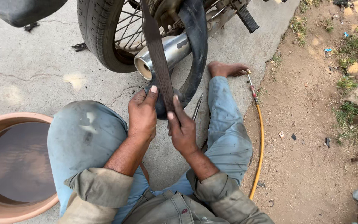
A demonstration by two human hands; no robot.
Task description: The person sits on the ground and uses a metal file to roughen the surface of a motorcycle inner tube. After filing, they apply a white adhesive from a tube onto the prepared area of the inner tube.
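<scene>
A brown basin of water [5, 166] sits on concrete, a yellow air hose [261, 141] trailing along dirt ground [311, 145] nearby.

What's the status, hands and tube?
Left hand and right hand both gripping the flat dark strip. Black inner tube hangs behind it. Exhaust pipe close by.

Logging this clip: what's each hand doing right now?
Left hand: closed on the dark strap.
Right hand: closed, pinching the same strap against the black inner tube.

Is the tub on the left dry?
No. The terracotta tub holds dark water that reflects light, beside the person's knee.
</scene>
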